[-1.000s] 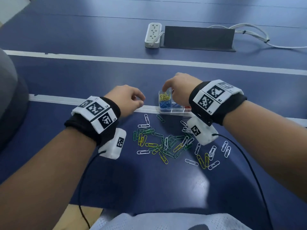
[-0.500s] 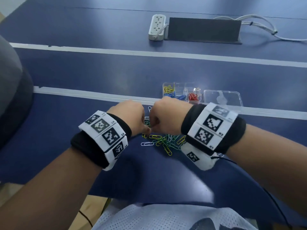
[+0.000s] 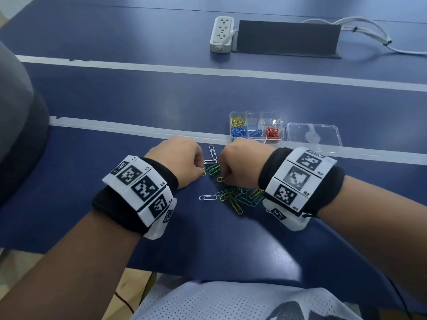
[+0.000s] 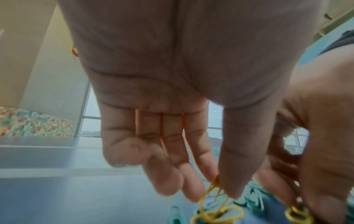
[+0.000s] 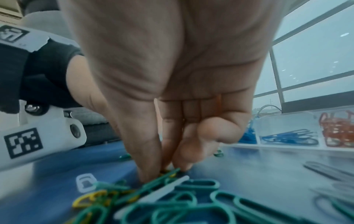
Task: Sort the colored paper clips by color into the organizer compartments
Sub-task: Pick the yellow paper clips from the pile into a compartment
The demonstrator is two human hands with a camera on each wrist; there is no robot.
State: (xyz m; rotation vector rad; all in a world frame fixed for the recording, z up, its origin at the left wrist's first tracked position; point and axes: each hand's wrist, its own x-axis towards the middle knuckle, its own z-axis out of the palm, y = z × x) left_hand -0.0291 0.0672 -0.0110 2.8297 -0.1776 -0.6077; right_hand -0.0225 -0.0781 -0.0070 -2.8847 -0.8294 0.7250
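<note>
Loose green, yellow and white paper clips (image 3: 233, 197) lie in a pile on the blue table. My left hand (image 3: 201, 169) is at the pile's far left, and its thumb and forefinger pinch a yellow clip (image 4: 214, 189). Close beside it, my right hand (image 3: 223, 179) pinches another yellow clip (image 3: 220, 179) at the table surface, among green clips (image 5: 168, 177). The clear organizer (image 3: 254, 118) stands just beyond the right hand. It holds yellow clips (image 3: 238, 121), blue clips (image 3: 245, 132) and red clips (image 3: 271, 132) in separate compartments.
The organizer's clear lid (image 3: 314, 137) lies to its right on a white tape line (image 3: 138, 130). Two white clips (image 3: 212, 155) lie between the hands. A power strip (image 3: 221, 33), a dark panel (image 3: 286, 39) and cables sit far back.
My right hand has come back from the organizer to the pile. Both hands have dropped onto the clips, and each now pinches a yellow one.
</note>
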